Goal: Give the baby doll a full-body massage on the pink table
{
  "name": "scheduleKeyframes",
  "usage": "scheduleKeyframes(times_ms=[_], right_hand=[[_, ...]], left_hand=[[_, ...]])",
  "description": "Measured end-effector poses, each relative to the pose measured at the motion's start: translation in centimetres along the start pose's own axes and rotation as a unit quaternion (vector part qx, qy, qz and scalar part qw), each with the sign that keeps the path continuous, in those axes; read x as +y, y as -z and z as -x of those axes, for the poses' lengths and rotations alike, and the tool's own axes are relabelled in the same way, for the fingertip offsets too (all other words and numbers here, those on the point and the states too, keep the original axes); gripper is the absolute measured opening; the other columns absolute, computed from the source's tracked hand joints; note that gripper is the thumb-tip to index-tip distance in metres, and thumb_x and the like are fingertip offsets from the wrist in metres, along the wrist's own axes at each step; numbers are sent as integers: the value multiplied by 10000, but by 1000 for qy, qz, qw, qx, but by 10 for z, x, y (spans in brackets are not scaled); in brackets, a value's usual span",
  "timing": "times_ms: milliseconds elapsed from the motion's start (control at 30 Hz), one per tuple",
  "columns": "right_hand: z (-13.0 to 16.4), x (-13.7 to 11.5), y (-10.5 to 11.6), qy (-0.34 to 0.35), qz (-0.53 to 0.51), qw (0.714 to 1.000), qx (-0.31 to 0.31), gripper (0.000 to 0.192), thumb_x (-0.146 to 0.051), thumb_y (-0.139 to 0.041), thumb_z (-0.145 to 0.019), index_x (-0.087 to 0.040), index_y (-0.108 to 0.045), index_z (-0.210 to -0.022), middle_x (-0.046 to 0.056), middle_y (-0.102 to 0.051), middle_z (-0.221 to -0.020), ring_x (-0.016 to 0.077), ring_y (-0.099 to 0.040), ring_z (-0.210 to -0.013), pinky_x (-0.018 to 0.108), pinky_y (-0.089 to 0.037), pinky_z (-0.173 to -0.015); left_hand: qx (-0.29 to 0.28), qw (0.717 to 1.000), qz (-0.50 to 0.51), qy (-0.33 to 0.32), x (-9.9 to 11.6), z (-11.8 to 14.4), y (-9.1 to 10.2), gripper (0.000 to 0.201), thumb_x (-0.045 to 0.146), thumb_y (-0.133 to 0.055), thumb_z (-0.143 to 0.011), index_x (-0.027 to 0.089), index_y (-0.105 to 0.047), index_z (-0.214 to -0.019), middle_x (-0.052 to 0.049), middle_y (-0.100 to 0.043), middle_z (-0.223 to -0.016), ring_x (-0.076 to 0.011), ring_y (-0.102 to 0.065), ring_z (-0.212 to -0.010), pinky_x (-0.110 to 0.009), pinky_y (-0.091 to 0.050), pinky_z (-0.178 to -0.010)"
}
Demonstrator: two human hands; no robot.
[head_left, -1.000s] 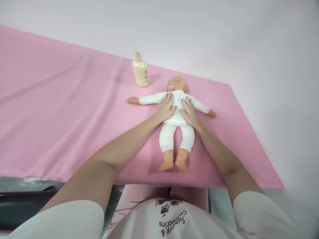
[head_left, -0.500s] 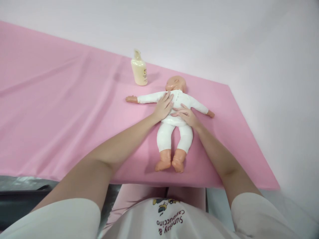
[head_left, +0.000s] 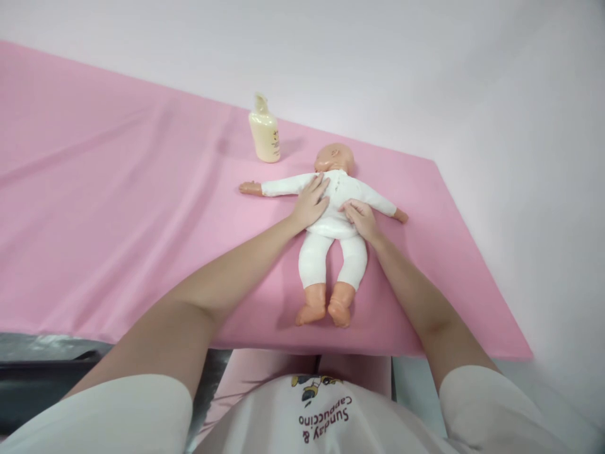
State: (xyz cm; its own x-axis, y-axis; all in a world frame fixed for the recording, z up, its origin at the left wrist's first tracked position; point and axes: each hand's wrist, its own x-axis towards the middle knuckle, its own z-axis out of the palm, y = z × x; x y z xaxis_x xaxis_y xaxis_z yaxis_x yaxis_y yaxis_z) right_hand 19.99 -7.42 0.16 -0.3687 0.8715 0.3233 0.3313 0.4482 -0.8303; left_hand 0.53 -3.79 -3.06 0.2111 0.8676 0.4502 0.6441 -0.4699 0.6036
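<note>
A baby doll in a white long-sleeved suit lies on its back, arms spread, its head turned to the left and its bare feet toward me. My left hand rests flat on the left side of its chest with the fingers stretched out. On the right side of the belly, my right hand touches the suit with its fingers curled in together. I see no object in that hand, and its palm is hidden.
The doll lies on a pink cloth-covered table. A cream pump bottle stands beyond its outstretched left-side arm. White wall or backdrop surrounds the far and right edges. Something dark shows below the table at lower left.
My right hand has drawn back slightly to the right across the belly, and its fingers have curled from spread to bent together. The left hand stays in place on the chest.
</note>
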Motion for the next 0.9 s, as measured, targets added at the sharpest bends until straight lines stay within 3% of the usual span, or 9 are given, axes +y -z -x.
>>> scheduleKeyframes(times_ms=[67, 133, 233, 300, 433, 767, 900], right_hand=[[1, -3, 0, 65, 80, 994, -33, 283, -401, -474, -894, -206, -679, -905, 19, -609, -764, 180, -574, -759, 349, -475, -828], [0, -4, 1, 113, 153, 980, -56, 300, -377, -475, -895, -220, -689, -1035, 62, -639, -1020, 225, -568, -1016, 403, -409, -1008], [-1, -1, 2, 125, 213, 966, -79, 360, -358, -435, -919, -267, -650, -1193, 47, -507, -1389, 249, -387, -1333, 450, -247, -1166], [-3, 2, 2, 115, 231, 962, -95, 382, -354, -416, -932, -285, -624, -1245, 7, -408, -1503, 248, -267, -1434, 472, -171, -1202], [-4, 5, 1, 83, 240, 961, -107, 410, -349, -392, -948, -296, -575, -1311, -15, -344, -1555, 252, -189, -1487, 530, -100, -1214], [-7, 25, -2, -44, 205, 978, 10, 652, -391, -391, -936, -162, -242, -1528, 51, -123, -1624, 244, -24, -1516, 464, -67, -1245], [-6, 24, -2, -68, 229, 971, 6, 696, -394, -378, -938, -118, -168, -1542, 81, -75, -1627, 268, 21, -1512, 489, -52, -1240]], left_hand=[[4, 1000, 4, -5, -1, 0, -1, 582, 354, -442, -887, 217, -414, -1452, -82, -280, -1585, -265, -230, -1476, -493, -179, -1207], [8, 1000, 7, -9, -2, 0, -1, 577, 373, -443, -892, 221, -421, -1448, -78, -287, -1583, -264, -237, -1474, -492, -181, -1208], [12, 1000, 10, -12, -2, -1, -2, 563, 403, -428, -908, 230, -426, -1444, -72, -293, -1582, -261, -242, -1472, -497, -183, -1208], [11, 1000, 10, -9, -1, -1, -1, 553, 408, -415, -918, 229, -430, -1442, -73, -297, -1579, -256, -243, -1473, -492, -182, -1209], [8, 1000, 12, -3, 0, -1, 0, 546, 410, -397, -930, 215, -435, -1439, -84, -307, -1575, -249, -243, -1473, -475, -176, -1214], [7, 1000, 9, -10, -4, -1, 0, 561, 359, -435, -899, 222, -430, -1443, -70, -302, -1578, -250, -240, -1474, -475, -176, -1217], [10, 1000, 9, -15, -6, -1, -2, 571, 322, -436, -885, 183, -437, -1439, -95, -296, -1576, -251, -246, -1471, -466, -179, -1217]])
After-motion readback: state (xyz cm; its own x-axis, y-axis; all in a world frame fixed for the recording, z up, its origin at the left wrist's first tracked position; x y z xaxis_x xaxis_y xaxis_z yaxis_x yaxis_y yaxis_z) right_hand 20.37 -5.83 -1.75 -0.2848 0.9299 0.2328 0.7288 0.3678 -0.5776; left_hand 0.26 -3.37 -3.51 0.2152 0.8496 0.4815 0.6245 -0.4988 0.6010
